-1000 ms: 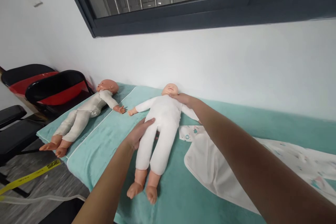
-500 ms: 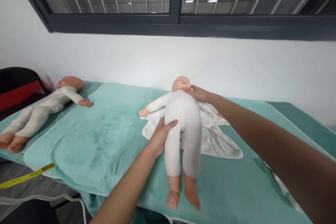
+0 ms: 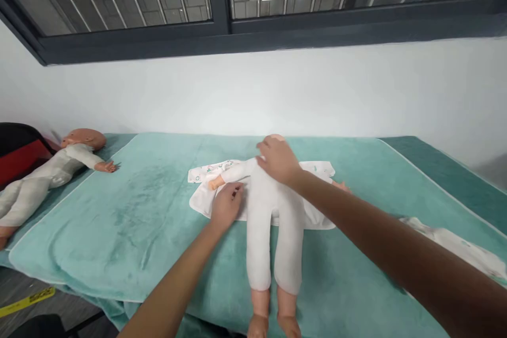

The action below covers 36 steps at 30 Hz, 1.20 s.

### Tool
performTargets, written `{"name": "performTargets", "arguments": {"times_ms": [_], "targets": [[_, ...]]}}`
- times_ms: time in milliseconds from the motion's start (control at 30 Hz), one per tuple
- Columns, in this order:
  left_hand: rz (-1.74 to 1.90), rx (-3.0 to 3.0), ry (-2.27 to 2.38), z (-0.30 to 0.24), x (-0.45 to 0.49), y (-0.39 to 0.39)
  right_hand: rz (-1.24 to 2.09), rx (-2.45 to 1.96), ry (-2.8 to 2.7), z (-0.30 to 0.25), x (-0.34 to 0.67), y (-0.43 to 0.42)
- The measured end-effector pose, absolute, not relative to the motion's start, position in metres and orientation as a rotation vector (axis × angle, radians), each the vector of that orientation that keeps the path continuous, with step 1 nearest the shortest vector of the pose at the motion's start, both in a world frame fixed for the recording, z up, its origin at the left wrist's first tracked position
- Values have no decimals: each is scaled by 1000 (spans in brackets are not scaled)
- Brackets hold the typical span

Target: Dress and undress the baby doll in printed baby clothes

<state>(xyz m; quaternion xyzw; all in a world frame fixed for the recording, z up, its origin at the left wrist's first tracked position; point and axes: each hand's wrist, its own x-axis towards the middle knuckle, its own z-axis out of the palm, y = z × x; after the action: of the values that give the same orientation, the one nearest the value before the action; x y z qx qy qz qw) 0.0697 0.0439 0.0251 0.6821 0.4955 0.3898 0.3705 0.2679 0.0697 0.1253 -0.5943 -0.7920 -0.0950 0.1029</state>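
Teal plush cloth (image 3: pixel 119 232) spreads below white wall (image 3: pixel 253 92). White-bodied baby doll (image 3: pixel 273 198) with peach feet lies on white printed-sleeve garment (image 3: pixel 201 200). Left hand (image 3: pixel 227 205), fingers curled, sits beside doll's waist; cannot tell whether it pinches garment. Right hand (image 3: pixel 279 160), fingers loosely extended, covers doll's neck, clasping nothing visible. Risk: doll's weight pins garment, so tug could bunch fabric or twist doll.

White-clad doll (image 3: pixel 263 206), teal towel (image 3: pixel 130 222), garment (image 3: pixel 203 199) — white, part-printed
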Motion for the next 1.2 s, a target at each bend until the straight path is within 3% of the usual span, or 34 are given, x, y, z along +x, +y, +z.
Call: {"name": "performTargets", "arguments": {"times_ms": [133, 433, 633, 967, 1200], "targets": [[981, 2025, 1375, 9, 57, 67, 34, -1665, -2684, 109, 218, 92], [833, 2587, 1555, 2, 53, 83, 120, -1756, -2669, 98, 217, 125], [643, 2380, 1962, 13, 33, 126, 156, -1720, -2409, 94, 237, 112], [1150, 2022, 1820, 9, 13, 137, 130, -1813, -2404, 88, 226, 113], [1555, 1329, 1490, 29, 23, 116, 59, -1927, -2374, 86, 217, 111]]}}
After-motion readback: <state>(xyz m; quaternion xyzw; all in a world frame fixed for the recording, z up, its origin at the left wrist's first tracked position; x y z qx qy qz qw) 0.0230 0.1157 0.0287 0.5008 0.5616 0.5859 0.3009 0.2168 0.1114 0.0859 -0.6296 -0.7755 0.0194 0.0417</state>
